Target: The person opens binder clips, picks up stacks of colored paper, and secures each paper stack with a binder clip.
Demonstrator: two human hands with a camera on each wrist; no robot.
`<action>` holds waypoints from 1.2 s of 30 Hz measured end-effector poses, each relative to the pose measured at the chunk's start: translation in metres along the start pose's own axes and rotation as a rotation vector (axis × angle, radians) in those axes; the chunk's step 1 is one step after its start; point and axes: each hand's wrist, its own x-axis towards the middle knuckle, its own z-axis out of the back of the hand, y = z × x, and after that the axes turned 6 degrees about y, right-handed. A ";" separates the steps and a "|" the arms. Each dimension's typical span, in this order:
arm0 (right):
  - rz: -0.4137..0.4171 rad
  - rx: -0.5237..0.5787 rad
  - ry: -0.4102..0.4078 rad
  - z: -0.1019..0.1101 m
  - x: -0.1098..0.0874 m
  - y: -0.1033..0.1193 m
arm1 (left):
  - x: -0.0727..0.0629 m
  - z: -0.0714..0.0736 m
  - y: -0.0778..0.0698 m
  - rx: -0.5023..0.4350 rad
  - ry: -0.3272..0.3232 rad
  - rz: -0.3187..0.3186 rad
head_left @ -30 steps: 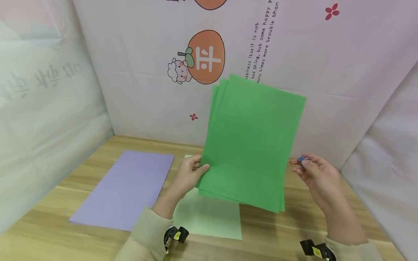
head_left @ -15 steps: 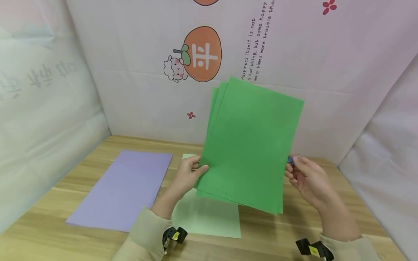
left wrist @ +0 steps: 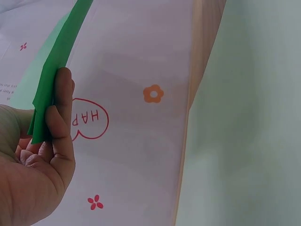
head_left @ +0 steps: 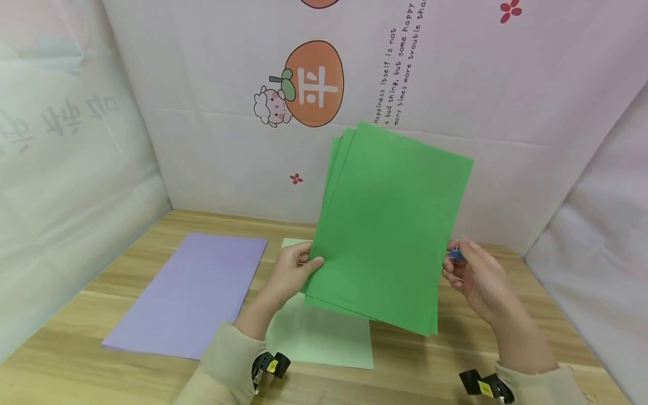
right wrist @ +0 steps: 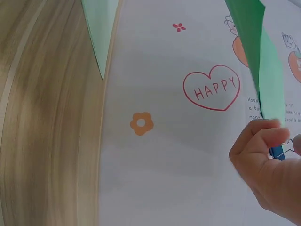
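Left fingers (head_left: 301,248): clamp 3+ green sheets (head_left: 390,230); right fingers (right wrist: 256,139): pinch 1 blue clip (head_left: 457,255)

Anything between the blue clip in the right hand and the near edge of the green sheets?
Nothing visible: the clip is right at the edge of the green sheets. The right hand partly hides that spot, so I can't tell if they touch. The left hand grips the opposite edge.

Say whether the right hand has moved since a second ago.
Yes, the right hand moved slightly left, away from the table's back right corner.
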 end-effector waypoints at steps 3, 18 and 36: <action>-0.048 -0.106 -0.130 -0.001 -0.001 0.001 | 0.000 0.000 0.000 -0.004 -0.001 0.004; 0.115 0.034 -0.188 0.008 -0.004 0.005 | 0.000 -0.001 -0.001 -0.008 -0.003 0.016; 0.069 0.329 -0.214 0.006 -0.009 0.008 | 0.002 -0.001 0.002 -0.019 -0.022 0.025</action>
